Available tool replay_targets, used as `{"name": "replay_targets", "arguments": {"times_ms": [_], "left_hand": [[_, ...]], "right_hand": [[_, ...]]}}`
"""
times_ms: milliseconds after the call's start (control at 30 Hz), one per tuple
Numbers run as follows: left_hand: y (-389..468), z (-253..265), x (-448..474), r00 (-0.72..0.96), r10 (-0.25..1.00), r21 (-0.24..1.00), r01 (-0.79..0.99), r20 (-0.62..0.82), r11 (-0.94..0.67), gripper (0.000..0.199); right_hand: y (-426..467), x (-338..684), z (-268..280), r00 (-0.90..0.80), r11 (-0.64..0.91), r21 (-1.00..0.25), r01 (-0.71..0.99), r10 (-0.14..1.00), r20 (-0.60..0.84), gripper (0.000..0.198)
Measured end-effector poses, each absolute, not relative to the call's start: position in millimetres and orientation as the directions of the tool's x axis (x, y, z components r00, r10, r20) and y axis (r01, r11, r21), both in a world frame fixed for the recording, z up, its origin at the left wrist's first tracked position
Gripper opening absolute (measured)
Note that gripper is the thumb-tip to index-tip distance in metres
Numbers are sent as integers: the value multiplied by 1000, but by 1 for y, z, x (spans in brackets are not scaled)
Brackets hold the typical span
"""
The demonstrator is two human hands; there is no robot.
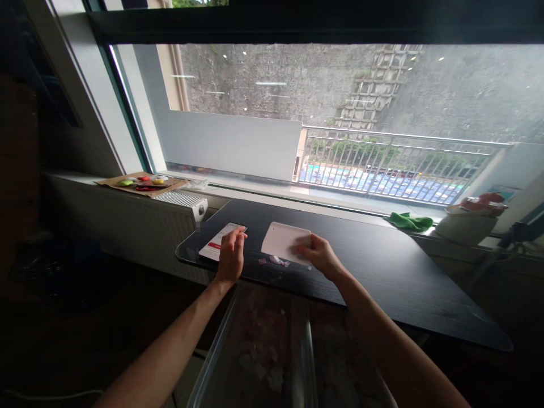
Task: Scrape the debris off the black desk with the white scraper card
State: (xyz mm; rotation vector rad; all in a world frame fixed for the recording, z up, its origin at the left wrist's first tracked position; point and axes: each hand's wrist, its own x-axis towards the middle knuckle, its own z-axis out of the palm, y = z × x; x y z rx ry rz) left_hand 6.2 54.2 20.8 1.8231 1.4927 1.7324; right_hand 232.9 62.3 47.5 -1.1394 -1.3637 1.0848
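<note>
And here we are at the dark tabletop [361,266] by the window, where the right hand [321,255] has a firm grip on a pale flat piece [283,241], thumb across its face and fingers behind the right-hand edge. It stands tilted up towards the viewer, near the middle of the tabletop's left half; whether its lower edge touches the surface, I can't tell. Over on the left, the left hand [232,260] reaches across the right side of a phone [211,245], fingers bent and close together, nothing visibly pinched; whether that grip is touching the phone or only over it, I can't say. The phone lies flat, screen up and lit, a red band showing on it. So how far along are we? The pale piece is in hand, that much is done, and I'd call it mid-job. It hasn't been set down, and the little scraps [274,260] just nearside of it lie loose, not gathered up. Below the near edge, a clear-walled container [216,340] holds dim bits too murky to identify. A green cloth [408,222] sits bunched on the far right sill, well apart from both hands, playing no visible part.
</note>
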Motion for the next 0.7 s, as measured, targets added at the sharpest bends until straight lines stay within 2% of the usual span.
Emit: {"name": "replay_targets", "arguments": {"times_ms": [233, 400, 500, 533, 600, 633, 700], "left_hand": [[56, 20, 7, -132, 767, 685, 562, 628, -464, 39], [57, 19, 5, -76, 762, 643, 595, 643, -483, 38], [59, 19, 6, -60, 758, 626, 609, 649, -487, 37], [59, 18, 7, -48, 752, 612, 616, 658, -496, 36], [60, 17, 8, 4, 730, 560, 638, 684, -528, 31], [61, 16, 9, 40, 718, 527, 651, 695, -546, 29], [62, 15, 10, 108, 701, 465, 676, 705, -572, 25]], "right_hand": [[92, 247, 56, 113, 39, -997, 69, 992, 47, 20], [72, 263, 51, -5, 52, -993, 104, 999, 52, 25], [47, 289, 49, 142, 85, -986, 145, 984, 105, 35], [37, 297, 47, 214, 75, -974, 213, 969, 122, 38], [17, 306, 41, 389, 24, -888, 460, 893, 226, 38], [8, 306, 36, 419, -8, -825, 565, 864, 278, 38], [-5, 293, 27, 395, 2, -752, 660, 850, 349, 38]]}}
